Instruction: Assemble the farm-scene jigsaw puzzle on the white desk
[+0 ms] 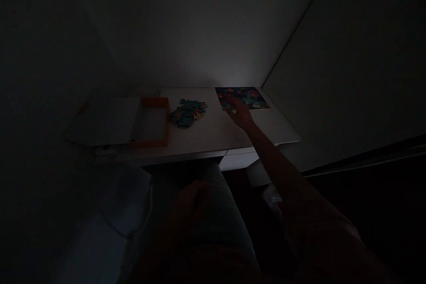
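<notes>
My right hand (240,114) reaches out over the desk, its fingers apart, at the lower left part of a dark, colourful picture sheet (252,96). Whether the fingertips touch the sheet I cannot make out. To the left of that hand lies a heap of jigsaw puzzle pieces (187,113), mostly blue-green with a few pale ones. My left hand (193,193) rests low over my lap, below the desk edge; it is so dark that its fingers do not show clearly.
An orange-rimmed box (167,120) with a pale inside stands left of the heap. Further left is a large pale panel or sheet (101,120). The white desk (206,135) meets walls at the back and right, and a drawer (238,159) sits under its front edge. The room is very dim.
</notes>
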Action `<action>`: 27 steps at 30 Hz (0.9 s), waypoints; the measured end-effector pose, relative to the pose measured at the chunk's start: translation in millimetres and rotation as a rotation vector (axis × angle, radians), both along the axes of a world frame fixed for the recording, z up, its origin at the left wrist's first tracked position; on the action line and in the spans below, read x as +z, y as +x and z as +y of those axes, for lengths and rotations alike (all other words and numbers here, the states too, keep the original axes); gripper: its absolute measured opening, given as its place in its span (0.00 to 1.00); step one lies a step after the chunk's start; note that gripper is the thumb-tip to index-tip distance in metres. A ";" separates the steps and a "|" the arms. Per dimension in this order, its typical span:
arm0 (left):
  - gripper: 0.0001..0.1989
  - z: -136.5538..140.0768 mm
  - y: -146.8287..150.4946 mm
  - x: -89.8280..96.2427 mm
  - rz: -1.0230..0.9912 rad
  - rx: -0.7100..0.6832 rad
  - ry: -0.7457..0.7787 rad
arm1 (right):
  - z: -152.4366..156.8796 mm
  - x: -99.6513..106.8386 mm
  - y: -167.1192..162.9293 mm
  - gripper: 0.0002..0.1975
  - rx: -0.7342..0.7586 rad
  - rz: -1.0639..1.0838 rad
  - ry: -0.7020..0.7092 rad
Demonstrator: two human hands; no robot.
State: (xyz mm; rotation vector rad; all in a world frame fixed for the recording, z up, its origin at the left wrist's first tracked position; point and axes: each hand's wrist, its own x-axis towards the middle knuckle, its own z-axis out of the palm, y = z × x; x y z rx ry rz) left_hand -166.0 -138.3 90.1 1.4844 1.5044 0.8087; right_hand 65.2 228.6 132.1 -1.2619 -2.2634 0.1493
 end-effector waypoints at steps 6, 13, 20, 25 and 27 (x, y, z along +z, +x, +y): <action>0.17 24.0 -18.7 -3.5 0.092 0.151 0.174 | 50.2 -47.3 -16.0 0.37 -0.159 -0.203 -0.198; 0.30 105.4 -88.1 37.7 0.718 0.579 0.425 | 7.2 -59.5 19.1 0.33 -0.136 -0.170 -0.164; 0.23 119.8 -124.5 29.2 0.925 0.304 0.295 | -74.3 -67.9 45.3 0.41 -0.050 -0.176 -0.118; 0.22 114.9 -96.9 33.8 0.929 0.145 0.345 | -115.4 -71.6 53.4 0.48 0.024 -0.194 -0.073; 0.23 115.8 -89.1 33.8 0.909 0.105 0.375 | -122.1 -71.2 58.4 0.44 0.010 -0.193 -0.076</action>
